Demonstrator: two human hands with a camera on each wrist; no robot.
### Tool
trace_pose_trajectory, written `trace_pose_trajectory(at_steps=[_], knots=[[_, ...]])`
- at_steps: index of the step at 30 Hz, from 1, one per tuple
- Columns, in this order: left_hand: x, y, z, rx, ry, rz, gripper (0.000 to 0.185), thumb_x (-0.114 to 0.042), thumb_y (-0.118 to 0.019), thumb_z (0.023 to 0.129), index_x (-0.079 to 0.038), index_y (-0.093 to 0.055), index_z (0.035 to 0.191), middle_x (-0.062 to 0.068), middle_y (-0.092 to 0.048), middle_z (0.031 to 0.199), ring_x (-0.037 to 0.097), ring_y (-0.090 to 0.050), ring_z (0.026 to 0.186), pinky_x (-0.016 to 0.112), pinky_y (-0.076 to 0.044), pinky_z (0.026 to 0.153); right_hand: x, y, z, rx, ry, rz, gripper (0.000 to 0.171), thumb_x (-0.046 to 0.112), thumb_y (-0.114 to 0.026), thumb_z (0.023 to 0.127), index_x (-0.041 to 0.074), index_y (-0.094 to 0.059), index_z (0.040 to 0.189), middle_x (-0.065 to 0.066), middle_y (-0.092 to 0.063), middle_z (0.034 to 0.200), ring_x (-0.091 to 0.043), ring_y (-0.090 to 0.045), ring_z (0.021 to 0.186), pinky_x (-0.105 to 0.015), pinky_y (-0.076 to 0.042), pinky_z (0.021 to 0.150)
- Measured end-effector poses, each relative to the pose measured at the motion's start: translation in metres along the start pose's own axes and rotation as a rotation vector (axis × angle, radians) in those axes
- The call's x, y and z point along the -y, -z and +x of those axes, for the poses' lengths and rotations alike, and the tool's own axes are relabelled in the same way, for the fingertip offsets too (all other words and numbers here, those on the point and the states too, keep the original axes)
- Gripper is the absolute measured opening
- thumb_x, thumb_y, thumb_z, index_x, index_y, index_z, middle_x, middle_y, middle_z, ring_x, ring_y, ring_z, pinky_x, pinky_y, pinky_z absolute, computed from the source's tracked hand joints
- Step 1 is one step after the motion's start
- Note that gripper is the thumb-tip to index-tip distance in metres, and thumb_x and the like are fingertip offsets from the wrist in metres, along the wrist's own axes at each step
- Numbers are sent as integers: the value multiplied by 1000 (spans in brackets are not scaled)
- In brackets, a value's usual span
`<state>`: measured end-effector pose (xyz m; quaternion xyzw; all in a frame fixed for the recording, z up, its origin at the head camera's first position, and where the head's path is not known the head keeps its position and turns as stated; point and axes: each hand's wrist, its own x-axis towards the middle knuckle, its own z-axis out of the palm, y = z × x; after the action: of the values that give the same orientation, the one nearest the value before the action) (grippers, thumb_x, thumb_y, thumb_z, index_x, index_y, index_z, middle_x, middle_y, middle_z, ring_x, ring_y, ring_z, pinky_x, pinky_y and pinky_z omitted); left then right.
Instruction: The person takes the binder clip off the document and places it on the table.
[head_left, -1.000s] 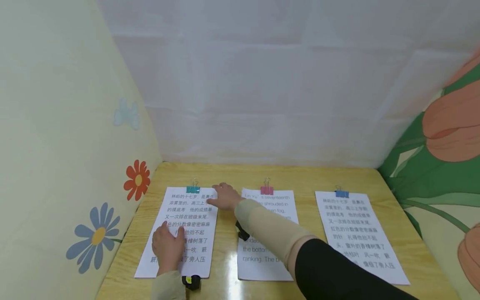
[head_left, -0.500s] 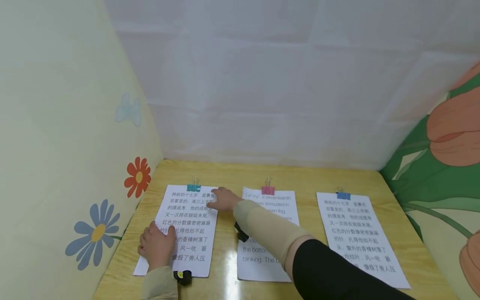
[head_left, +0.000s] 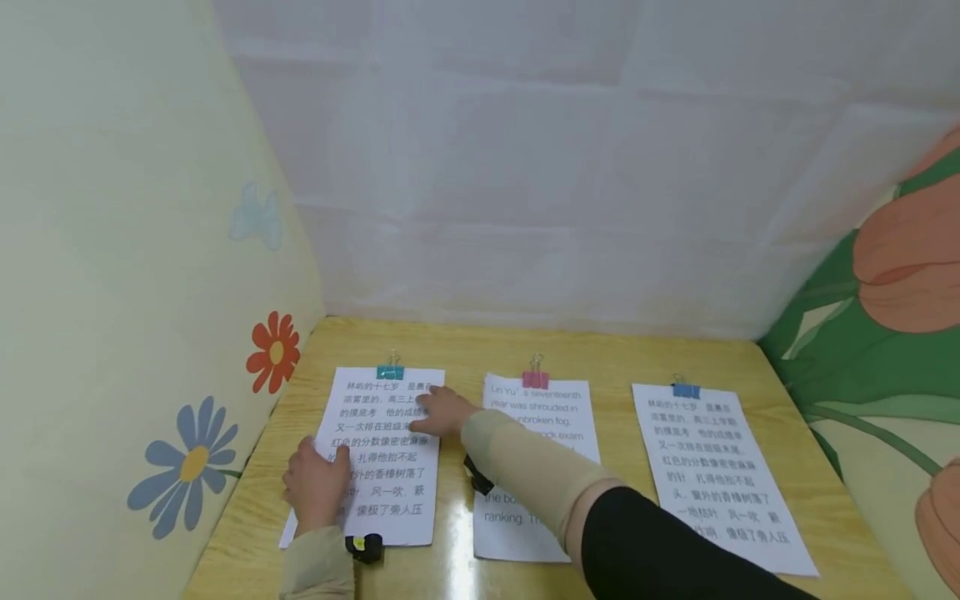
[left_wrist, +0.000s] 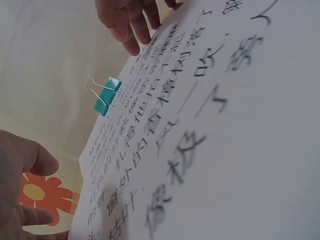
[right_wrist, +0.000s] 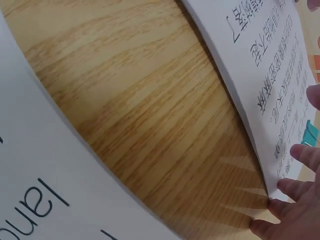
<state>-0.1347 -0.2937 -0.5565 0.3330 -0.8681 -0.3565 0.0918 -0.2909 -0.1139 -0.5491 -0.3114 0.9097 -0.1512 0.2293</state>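
A white stack of paper [head_left: 393,492] with printed Chinese text lies at the left of the table, a teal binder clip [head_left: 390,372] at its top edge. My left hand [head_left: 318,485] rests at its lower left edge, thumb over the page and fingers spread; in the left wrist view, fingers [left_wrist: 37,155] show beside the paper. Across from it, my right hand [head_left: 442,412] touches the upper right edge with fairly straight fingers. In the right wrist view, fingertips [right_wrist: 295,187] meet the stack's side near the corner. Neither hand grips anything.
A middle stack [head_left: 517,542] with English text and a pink binder clip [head_left: 536,380] lies partly under my right forearm. Farther right is another Chinese-text stack [head_left: 772,550] with a blue clip [head_left: 686,390]. White cloth [head_left: 480,167] hangs behind the wooden table [head_left: 600,350].
My left hand has slid left from the page to its left edge. The left stack, with its teal clip, has since shifted slightly right and away. My right hand stays near the upper right edge.
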Motion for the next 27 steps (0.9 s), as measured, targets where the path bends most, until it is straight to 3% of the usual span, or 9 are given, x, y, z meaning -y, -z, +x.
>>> trace_pose_trajectory(at_steps=[4,7,11,14,22,27], knots=[[-2,6,3,49,36,-43,72,-27,-51,97,21,-29,147,45,-46,130,60,-50,114,70,-41,93,2,2,-6,7,-12,-8,72,53,-63,96,17,-47,156,-10,-31,166,-27,-27,153,-40,-21,123],[0,7,3,76,59,-31,65,-27,-48,99,19,-37,143,41,-54,121,53,-58,103,65,-47,83,0,1,-11,17,-16,-20,73,53,-65,95,18,-47,156,-8,-29,167,-26,-26,154,-38,-21,123],[0,8,2,111,52,-6,50,-24,-46,101,17,-50,130,35,-60,106,44,-61,89,55,-48,74,-3,-2,-14,23,5,-49,73,52,-65,96,18,-46,157,-7,-27,168,-26,-23,154,-37,-20,123],[0,10,2,176,34,-32,44,-20,-44,102,16,-52,127,31,-61,103,39,-61,86,49,-49,72,-8,-4,-13,17,15,-57,74,53,-65,95,20,-45,157,-5,-27,169,-25,-22,155,-37,-20,123],[4,11,2,439,99,-402,42,-7,-42,104,11,-39,143,27,-66,110,25,-71,81,40,-60,67,-16,-5,-16,49,20,-53,72,50,-67,95,19,-46,157,-4,-27,168,-24,-25,154,-36,-21,123],[4,4,-2,472,87,-431,48,-9,-37,108,3,-33,154,22,-67,114,23,-71,84,39,-59,70,-17,1,-21,69,16,-49,67,48,-62,99,19,-46,157,-5,-27,168,-22,-25,154,-34,-21,123]])
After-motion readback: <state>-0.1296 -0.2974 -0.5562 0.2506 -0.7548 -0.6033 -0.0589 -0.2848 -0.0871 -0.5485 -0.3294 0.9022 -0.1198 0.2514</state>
